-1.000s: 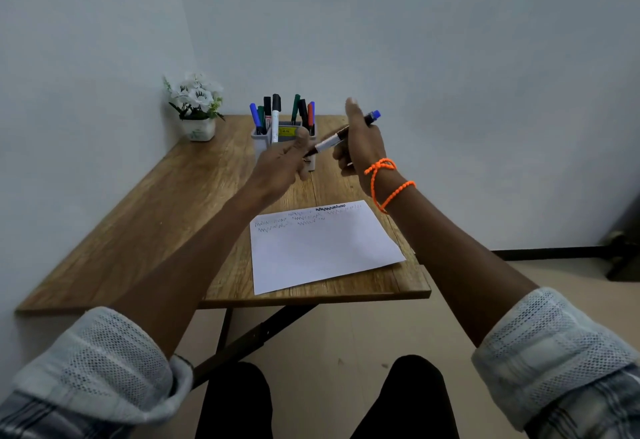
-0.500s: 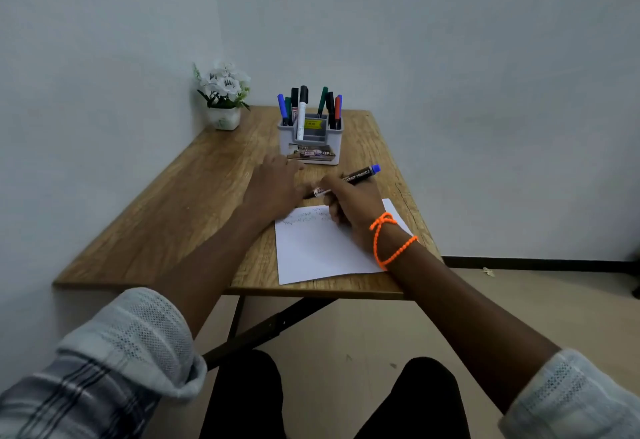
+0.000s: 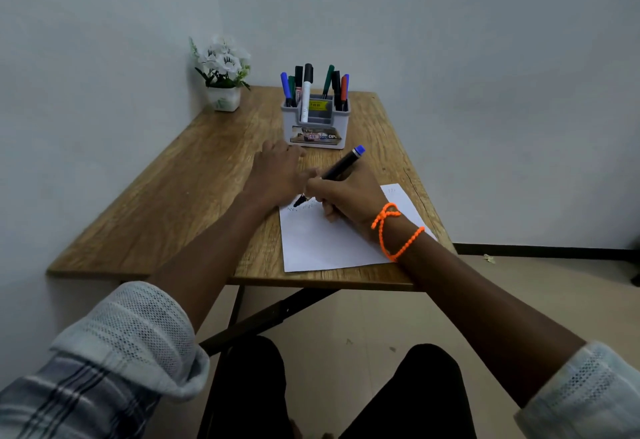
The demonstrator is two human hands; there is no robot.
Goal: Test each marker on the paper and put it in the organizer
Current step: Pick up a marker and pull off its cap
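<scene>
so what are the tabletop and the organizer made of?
Tabletop: looks like wood or wood-grain laminate, matte; visible streaked brown grain, thin edge, can't tell which. Organizer: seems moulded plastic, smooth light grey, rounded corners, printed label on the front.

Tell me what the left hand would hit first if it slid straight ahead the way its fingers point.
Probably the organizer: the left hand lies flat on the table, fingers aimed at its lower front left corner. Depth is unclear, so it might just pass left.
</scene>
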